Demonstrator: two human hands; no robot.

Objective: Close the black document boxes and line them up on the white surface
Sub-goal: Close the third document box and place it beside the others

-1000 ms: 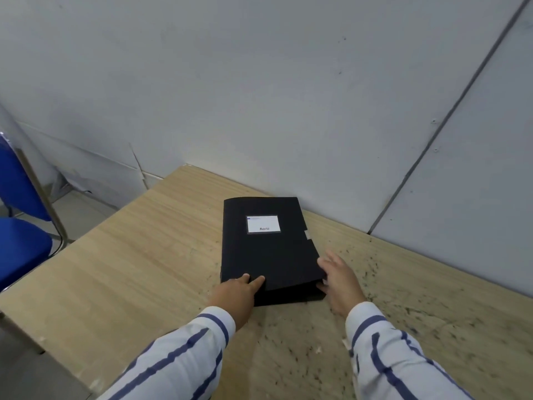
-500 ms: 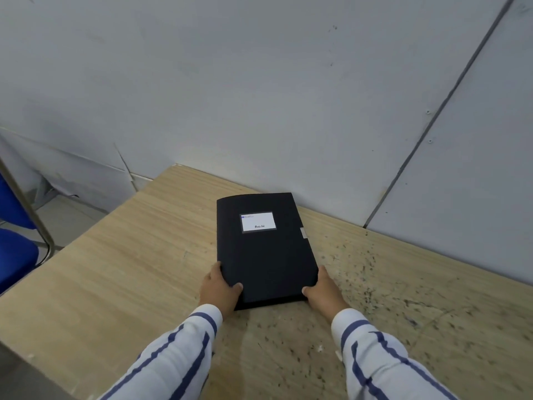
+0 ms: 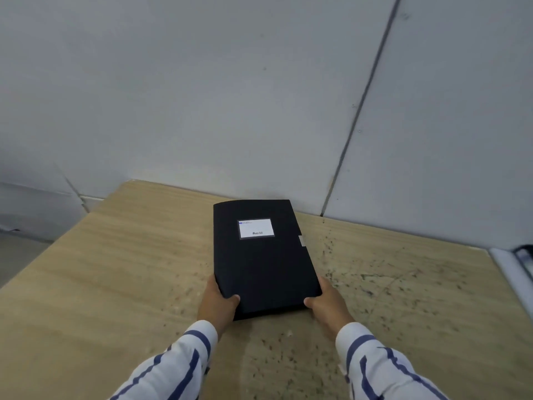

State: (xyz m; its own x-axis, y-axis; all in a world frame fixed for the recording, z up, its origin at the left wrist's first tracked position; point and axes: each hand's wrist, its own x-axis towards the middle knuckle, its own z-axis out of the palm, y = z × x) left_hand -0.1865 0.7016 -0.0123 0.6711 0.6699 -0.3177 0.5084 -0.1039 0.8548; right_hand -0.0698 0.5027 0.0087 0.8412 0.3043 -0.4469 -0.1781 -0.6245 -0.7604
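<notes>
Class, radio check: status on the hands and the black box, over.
Left hand and right hand grip the box at its near corners. Box closed, flat on wooden table. Nothing in the way.

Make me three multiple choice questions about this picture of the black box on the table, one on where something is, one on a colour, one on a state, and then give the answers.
1. Where is the white label on the black box?
A. on the half near the wall
B. on the half near the hands
C. on the side edge

2. What colour are the stripes on the sleeves?
A. red
B. dark blue
C. green

3. What state is the box in?
A. open
B. standing on end
C. closed and flat on the table

Answers: 1 A, the label sits on the far half. 2 B, dark blue stripes cross the white cloth. 3 C, the lid is down while the left hand and right hand grip its near corners.
</notes>
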